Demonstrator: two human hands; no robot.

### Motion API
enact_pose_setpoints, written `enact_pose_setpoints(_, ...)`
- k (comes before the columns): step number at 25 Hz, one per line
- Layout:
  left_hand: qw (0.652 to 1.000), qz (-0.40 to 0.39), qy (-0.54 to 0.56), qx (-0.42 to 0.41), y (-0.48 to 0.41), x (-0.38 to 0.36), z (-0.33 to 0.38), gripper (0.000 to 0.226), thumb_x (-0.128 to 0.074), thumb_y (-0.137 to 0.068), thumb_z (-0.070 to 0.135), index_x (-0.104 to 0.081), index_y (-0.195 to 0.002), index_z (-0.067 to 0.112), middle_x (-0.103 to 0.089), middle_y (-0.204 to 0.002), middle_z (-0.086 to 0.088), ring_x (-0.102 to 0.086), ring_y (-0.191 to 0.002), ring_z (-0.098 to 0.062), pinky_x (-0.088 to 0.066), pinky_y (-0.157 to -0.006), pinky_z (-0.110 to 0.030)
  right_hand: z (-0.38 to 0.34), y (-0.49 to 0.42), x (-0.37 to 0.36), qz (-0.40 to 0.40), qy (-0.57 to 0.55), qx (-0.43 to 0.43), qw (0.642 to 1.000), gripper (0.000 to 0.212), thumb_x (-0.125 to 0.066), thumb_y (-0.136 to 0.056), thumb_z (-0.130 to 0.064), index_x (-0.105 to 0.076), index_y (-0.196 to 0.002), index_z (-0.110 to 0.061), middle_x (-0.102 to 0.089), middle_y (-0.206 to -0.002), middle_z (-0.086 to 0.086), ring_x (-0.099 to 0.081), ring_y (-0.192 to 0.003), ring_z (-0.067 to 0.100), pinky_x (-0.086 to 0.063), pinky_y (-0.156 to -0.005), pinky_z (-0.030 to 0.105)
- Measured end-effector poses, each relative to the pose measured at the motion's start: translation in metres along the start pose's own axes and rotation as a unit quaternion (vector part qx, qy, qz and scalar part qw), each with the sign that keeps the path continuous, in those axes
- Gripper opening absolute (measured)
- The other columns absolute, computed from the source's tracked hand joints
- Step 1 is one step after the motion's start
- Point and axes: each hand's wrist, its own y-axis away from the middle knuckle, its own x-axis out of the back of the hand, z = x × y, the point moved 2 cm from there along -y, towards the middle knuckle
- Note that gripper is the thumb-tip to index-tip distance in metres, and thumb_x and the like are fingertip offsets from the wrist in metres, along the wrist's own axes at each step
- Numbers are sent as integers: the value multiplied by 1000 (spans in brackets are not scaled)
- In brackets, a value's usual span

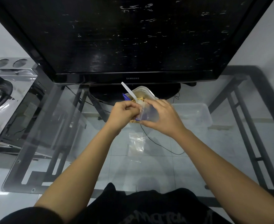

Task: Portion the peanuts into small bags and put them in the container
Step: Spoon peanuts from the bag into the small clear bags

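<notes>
Hands meet above the glass counter (84,143), both holding one small bag (146,114) of clear plastic. The left hand (125,112) pinches the bag's left edge with curled fingers (130,105). The right hand (163,117) grips its other side, fingers over the top and thumb under the bottom. Just behind the bag, a tub (145,91) of peanuts (138,99) holds a white spoon (128,91), below a dark television (133,38). A clear container (196,113) sits to the right, and spare bags (136,143) lie nearer the person.
</notes>
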Motion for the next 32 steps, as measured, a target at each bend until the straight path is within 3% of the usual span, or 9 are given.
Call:
enact_pose_setpoints(8, 1000, 19, -4, -2, -4, -3, -1, 8, -65, -79, 1, -68, -86, 2, -63, -66, -10, -57, -60, -15, -52, -62, -23, 4, -1, -6, -5, -55, -37, 998, 75, -72, -67, -55, -49, -131, -22, -55, -126, -5, -45, -118, 13, -38, -100, 30)
enact_pose_setpoints(13, 999, 13, 29, -16, -11, -1, 0, 3, -65, -82, 11, -68, -83, 12, -67, -67, -3, -62, -60, -12, -52, -62, -26, 7, -7, -5, 32, -155, -41, 987, 50, -79, -68, -39, -60, -111, -23, -58, -107, -14, -53, -101, 1, -41, -86, 14)
enact_pose_setpoints(16, 982, 179, 51, -11, -31, 13, -7, 27, -65, -78, 45, -63, -94, 23, -66, -80, -4, -65, -73, -19, -55, -74, -36, 18, -10, -3, 75, -197, -86, 974, 47, -80, -69, -31, -60, -111, -20, -60, -106, -11, -53, -97, -5, -41, -77, 4)
enact_pose_setpoints(18, 974, 225, 20, 33, -51, 26, -8, 46, -65, -77, 51, -60, -109, 18, -64, -80, 1, -66, -80, -19, -56, -83, -40, 27, -14, -3, 71, -206, -118, 969, 52, -80, -70, -34, -57, -114, -19, -60, -110, -8, -54, -99, -2, -44, -76, 7)
enact_pose_setpoints(20, 982, 178, -38, 44, -67, 30, -5, 40, -64, -81, 46, -63, -107, 16, -65, -79, 2, -66, -80, -19, -56, -83, -42, 34, -18, -5, 42, -201, -139, 969, 54, -79, -70, -38, -56, -116, -21, -60, -113, -6, -55, -101, 4, -47, -75, 13)
enact_pose_setpoints(23, 984, 115, -132, -20, -74, 28, 8, 19, -61, -88, 30, -66, -86, 12, -63, -72, -1, -61, -69, -15, -54, -69, -32, 40, -22, -9, 12, -193, -145, 970, 55, -78, -70, -38, -55, -116, -20, -60, -116, -3, -55, -103, 6, -47, -76, 16)
enact_pose_setpoints(27, 946, 162, -254, -115, -70, 35, 22, 20, -56, -91, 21, -66, -81, 7, -66, -67, -11, -61, -63, -21, -49, -60, -29, 43, -20, -10, 12, -211, -148, 966, 55, -78, -70, -38, -55, -117, -20, -60, -117, -5, -55, -107, 7, -50, -86, 25)
enact_pose_setpoints(29, 960, 156, -222, -70, -71, 34, 13, 17, -55, -90, 16, -67, -84, 6, -66, -66, -10, -63, -62, -20, -53, -67, -31, 43, -19, -9, 11, -218, -153, 964, 56, -78, -70, -38, -55, -118, -20, -60, -116, -7, -55, -107, 6, -49, -85, 20)
enact_pose_setpoints(32, 986, 152, -26, 64, -71, 27, -8, 16, -52, -91, 9, -64, -94, 0, -65, -68, -8, -64, -61, -15, -59, -69, -28, 41, -20, -8, 5, -222, -158, 962, 57, -78, -71, -38, -54, -120, -21, -60, -116, -8, -55, -107, 5, -45, -82, 13)
